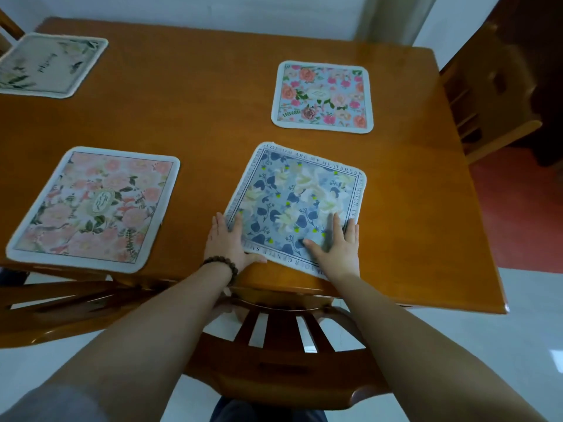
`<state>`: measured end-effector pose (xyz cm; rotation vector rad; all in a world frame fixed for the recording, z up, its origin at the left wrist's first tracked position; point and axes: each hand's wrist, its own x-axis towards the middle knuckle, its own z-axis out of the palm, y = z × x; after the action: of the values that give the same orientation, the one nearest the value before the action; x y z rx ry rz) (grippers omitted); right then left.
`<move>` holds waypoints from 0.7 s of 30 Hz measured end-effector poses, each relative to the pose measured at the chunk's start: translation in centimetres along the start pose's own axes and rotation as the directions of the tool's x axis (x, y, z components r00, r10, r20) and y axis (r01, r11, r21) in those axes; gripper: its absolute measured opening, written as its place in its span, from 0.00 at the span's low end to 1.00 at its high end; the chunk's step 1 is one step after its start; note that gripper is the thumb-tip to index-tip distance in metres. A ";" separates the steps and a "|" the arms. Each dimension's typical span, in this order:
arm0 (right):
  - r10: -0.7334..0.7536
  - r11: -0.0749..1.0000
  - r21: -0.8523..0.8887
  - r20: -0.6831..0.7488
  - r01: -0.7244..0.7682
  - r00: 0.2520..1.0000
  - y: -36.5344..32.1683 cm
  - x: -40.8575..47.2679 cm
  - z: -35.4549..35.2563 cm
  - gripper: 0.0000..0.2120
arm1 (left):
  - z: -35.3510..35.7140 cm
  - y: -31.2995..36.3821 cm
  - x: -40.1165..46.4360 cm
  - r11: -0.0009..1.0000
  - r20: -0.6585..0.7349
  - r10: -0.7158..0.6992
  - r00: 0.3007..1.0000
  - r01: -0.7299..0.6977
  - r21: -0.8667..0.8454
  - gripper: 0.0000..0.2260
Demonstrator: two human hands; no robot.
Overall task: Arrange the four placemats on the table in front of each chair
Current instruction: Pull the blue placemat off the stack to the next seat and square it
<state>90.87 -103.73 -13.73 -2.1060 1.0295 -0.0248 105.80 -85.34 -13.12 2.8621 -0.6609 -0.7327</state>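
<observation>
Flat fingers [335,222] of the right hand [336,243] and left hand [227,242] press the blue placemat [297,205], gripping nothing. It lies skewed at the counter [198,117] edge above the chair [283,345]; I'd rotate it square, sliding gently.

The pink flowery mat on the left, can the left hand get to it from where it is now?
Probably yes. The left hand lies flat on the edge of the blue mat, and only bare table lies between it and the pink mat. Nothing stands in the way, so a sideways move should do.
</observation>
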 end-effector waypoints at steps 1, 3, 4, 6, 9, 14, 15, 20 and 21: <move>0.015 1.000 0.004 -0.008 -0.015 1.000 -0.4 -0.4 0.5 0.47 | -0.6 -0.3 0.9 1.000 -0.015 0.000 1.000 0.000 -0.015 0.55; 0.029 0.999 0.030 -0.017 -0.028 0.999 -1.4 -1.4 2.1 0.46 | -1.7 -0.7 2.6 0.999 -0.057 -0.020 0.998 0.017 -0.047 0.50; 0.023 0.998 0.055 -0.014 -0.022 1.000 -2.0 -2.0 3.0 0.46 | -2.2 -0.8 3.5 0.998 -0.077 -0.031 0.997 0.026 -0.062 0.46; 0.002 0.993 0.118 -0.003 -0.002 1.000 -3.3 -3.0 4.8 0.45 | -3.0 -0.8 4.9 0.996 -0.115 -0.042 0.993 0.033 -0.079 0.42; 0.004 0.986 0.167 -0.052 0.004 0.999 -4.0 -3.5 6.1 0.43 | -3.7 -0.7 6.1 0.997 -0.143 -0.044 0.989 0.034 -0.073 0.40; -0.065 0.997 0.022 -0.138 0.068 0.988 -2.2 0.2 2.9 0.40 | -3.3 -0.5 5.3 0.991 -0.136 -0.083 0.987 0.067 -0.116 0.49; -0.088 0.996 -0.015 -0.133 0.087 0.987 -1.8 1.8 1.6 0.40 | -2.9 -0.2 4.7 0.989 -0.136 -0.087 0.987 0.069 -0.131 0.51; -0.157 0.931 -0.342 -0.060 0.127 0.986 0.5 9.3 -3.9 0.44 | 0.3 2.8 2.1 0.988 -0.137 -0.080 0.987 0.061 -0.142 0.53; -0.153 0.904 -0.410 -0.043 0.123 0.987 0.9 10.5 -4.6 0.45 | 1.0 3.5 1.6 0.989 -0.133 -0.082 0.988 0.063 -0.136 0.54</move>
<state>95.79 -114.08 -14.26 -2.5729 0.9900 0.0459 105.25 -89.20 -13.96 2.7967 -0.4735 -0.5570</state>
